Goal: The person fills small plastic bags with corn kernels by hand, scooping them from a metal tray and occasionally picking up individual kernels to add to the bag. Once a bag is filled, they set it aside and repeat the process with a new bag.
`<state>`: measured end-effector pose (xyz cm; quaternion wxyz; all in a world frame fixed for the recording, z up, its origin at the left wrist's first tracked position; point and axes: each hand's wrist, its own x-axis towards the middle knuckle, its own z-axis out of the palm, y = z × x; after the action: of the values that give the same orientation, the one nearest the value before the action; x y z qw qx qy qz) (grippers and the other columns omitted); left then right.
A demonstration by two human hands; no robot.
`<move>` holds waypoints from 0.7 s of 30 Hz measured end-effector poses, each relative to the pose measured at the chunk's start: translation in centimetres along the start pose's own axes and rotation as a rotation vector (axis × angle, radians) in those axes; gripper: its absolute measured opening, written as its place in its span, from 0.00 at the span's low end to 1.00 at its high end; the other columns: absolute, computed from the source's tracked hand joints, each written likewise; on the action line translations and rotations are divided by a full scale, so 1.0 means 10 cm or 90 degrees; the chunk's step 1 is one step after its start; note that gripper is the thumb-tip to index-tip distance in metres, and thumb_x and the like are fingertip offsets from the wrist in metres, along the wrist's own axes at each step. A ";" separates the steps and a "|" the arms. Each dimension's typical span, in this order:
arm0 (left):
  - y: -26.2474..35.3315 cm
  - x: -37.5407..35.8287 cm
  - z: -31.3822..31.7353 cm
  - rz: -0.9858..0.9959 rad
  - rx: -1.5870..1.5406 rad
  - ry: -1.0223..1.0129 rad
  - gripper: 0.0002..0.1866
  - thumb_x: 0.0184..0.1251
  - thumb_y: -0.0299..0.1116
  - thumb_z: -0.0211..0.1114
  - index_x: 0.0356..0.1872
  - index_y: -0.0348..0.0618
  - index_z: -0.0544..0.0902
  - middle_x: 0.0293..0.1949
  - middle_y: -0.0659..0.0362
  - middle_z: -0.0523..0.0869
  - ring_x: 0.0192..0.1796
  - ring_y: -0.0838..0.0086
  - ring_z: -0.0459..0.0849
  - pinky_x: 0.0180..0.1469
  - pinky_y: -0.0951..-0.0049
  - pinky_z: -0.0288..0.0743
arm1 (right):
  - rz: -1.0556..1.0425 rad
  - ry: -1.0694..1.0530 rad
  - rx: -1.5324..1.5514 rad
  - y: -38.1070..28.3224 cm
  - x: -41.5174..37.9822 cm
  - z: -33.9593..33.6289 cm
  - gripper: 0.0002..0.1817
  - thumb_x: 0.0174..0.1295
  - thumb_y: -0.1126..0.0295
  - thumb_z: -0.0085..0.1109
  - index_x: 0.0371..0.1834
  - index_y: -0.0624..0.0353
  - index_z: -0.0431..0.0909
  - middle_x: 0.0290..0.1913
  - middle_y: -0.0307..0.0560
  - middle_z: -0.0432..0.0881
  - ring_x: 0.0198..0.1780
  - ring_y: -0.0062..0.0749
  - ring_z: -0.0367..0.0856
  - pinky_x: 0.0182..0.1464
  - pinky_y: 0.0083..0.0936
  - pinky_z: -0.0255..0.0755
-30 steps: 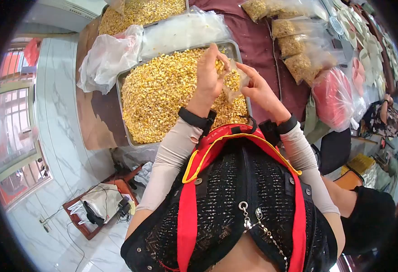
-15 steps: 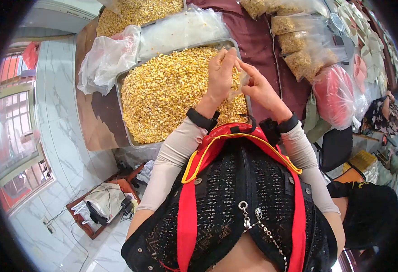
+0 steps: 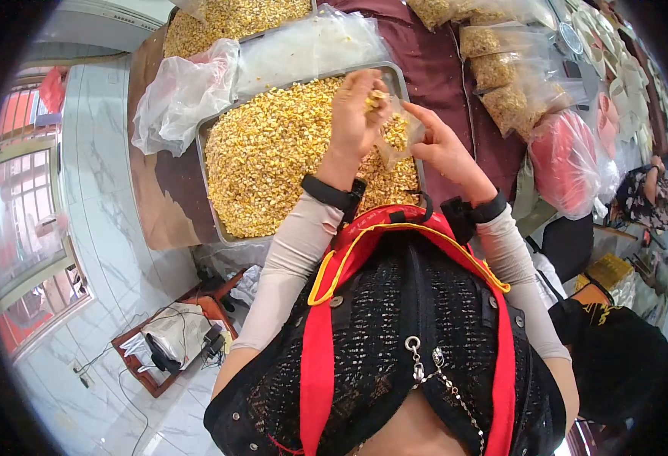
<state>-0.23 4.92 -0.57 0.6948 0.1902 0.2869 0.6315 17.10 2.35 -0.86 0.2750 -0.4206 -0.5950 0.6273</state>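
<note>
A metal tray [image 3: 202, 163] is heaped with small yellow, corn-like pieces [image 3: 280, 152]. Over its right side, my left hand [image 3: 355, 114] is curled around a handful of these pieces, some showing at the fingers. My right hand [image 3: 448, 152] grips a small clear plastic bag [image 3: 398, 144] by its edge, with the index finger stretched toward the bag's mouth. The bag hangs between my two hands above the tray's right edge. What lies inside the bag is hard to make out.
Beyond the tray lie a stack of flat clear bags [image 3: 311, 49] and a crumpled plastic bag [image 3: 185, 99]. A second tray of pieces [image 3: 235, 19] stands farther back. Filled bags [image 3: 501, 106] and a red bundle in plastic [image 3: 566, 163] sit to the right. A person [image 3: 645, 194] is at far right.
My left hand has shifted slightly left and turned, so the yellow pieces in it now show. My right hand has moved slightly right and down, and more of the bag is visible.
</note>
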 end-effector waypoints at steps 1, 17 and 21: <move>0.06 0.02 -0.10 -0.006 -0.057 0.028 0.10 0.67 0.38 0.55 0.38 0.42 0.76 0.29 0.59 0.78 0.27 0.77 0.74 0.27 0.80 0.67 | -0.006 0.026 0.005 0.01 -0.01 -0.01 0.37 0.46 0.85 0.48 0.66 0.59 0.58 0.52 0.38 0.68 0.39 0.16 0.70 0.41 0.14 0.67; -0.43 0.15 -1.48 0.123 1.265 -0.095 0.09 0.55 0.36 0.58 0.28 0.41 0.81 0.30 0.52 0.81 0.36 0.55 0.79 0.40 0.59 0.71 | -0.013 0.045 -0.037 0.01 -0.04 -0.06 0.35 0.46 0.83 0.50 0.64 0.59 0.62 0.58 0.40 0.66 0.45 0.20 0.69 0.47 0.15 0.65; -0.64 -0.24 -1.42 0.352 1.446 -0.428 0.09 0.49 0.37 0.60 0.31 0.48 0.79 0.33 0.59 0.78 0.41 0.64 0.76 0.41 0.65 0.69 | 0.036 0.049 -0.037 -0.18 -0.10 -0.07 0.35 0.46 0.84 0.50 0.64 0.59 0.62 0.59 0.40 0.65 0.48 0.21 0.69 0.49 0.15 0.64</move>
<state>-4.51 0.37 -15.08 0.0145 0.8994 0.4318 0.0667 17.89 2.14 1.10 0.2673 -0.4693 -0.5897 0.6004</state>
